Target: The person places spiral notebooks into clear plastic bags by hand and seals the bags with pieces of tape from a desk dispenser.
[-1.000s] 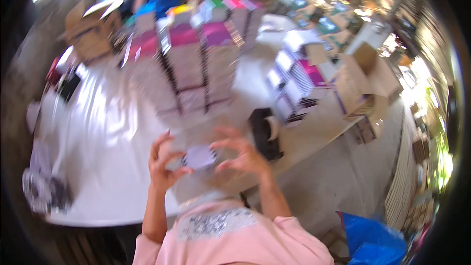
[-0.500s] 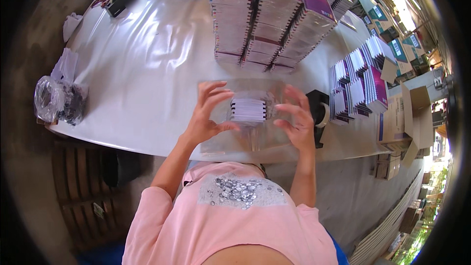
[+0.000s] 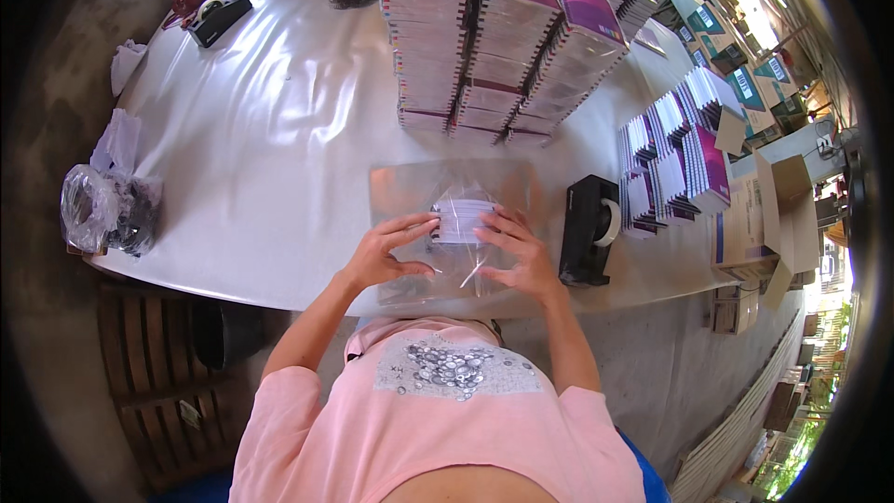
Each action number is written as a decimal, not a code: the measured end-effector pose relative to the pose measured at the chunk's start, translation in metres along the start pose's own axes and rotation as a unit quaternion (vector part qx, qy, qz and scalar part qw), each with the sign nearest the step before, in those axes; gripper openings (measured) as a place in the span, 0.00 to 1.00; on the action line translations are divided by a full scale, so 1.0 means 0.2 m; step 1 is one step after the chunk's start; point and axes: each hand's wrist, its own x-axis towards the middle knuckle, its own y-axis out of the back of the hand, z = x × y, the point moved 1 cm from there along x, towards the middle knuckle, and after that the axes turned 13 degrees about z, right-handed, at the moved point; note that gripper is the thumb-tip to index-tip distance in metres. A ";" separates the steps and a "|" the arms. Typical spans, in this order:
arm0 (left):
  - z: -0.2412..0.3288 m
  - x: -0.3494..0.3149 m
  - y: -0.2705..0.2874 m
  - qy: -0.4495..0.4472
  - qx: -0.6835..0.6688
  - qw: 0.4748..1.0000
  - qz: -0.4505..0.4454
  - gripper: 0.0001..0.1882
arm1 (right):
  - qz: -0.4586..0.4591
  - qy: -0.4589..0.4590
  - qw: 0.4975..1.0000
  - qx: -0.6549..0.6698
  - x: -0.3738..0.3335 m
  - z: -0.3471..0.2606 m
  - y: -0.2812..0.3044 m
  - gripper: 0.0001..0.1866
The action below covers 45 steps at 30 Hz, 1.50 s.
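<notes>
A small stack of spiral-bound notebooks [image 3: 463, 215], page edges up, sits on a sheet of clear plastic film [image 3: 391, 186] close to the table's near edge. The film is drawn up around the stack, with creases on its near side. My left hand [image 3: 386, 250] rests its fingertips at the stack's left end, thumb spread toward me. Over the right end lie the stretched fingers of my right hand [image 3: 523, 256], its thumb also apart. Neither hand is wrapped around anything. A black tape dispenser [image 3: 585, 228] stands just right of my right hand.
Tall film-wrapped stacks of purple notebooks [image 3: 480, 56] stand beyond the film. More notebooks [image 3: 672, 158] are piled at the right, near an open cardboard box [image 3: 745, 224]. A second tape dispenser [image 3: 219, 17] and crumpled plastic [image 3: 112, 205] lie at the left.
Both hands have come inward and down, from hovering on either side of the stack to touching its ends. The film is now gathered around the stack.
</notes>
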 end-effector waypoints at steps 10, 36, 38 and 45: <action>0.09 0.15 -0.03 -0.074 0.206 0.963 -0.156 0.41 | -0.160 0.051 0.968 -0.186 0.12 -0.08 0.08 0.41; 0.06 0.18 -0.04 -0.086 0.245 0.948 -0.182 0.42 | -0.146 0.046 0.987 0.048 0.18 0.09 0.03 0.27; 0.10 0.20 -0.05 -0.086 0.270 0.938 -0.199 0.43 | -0.150 0.040 0.986 0.054 0.18 0.09 0.03 0.27; 0.21 0.25 -0.05 -0.065 0.341 0.908 -0.237 0.42 | -0.099 0.013 0.962 0.254 0.17 0.18 0.08 0.20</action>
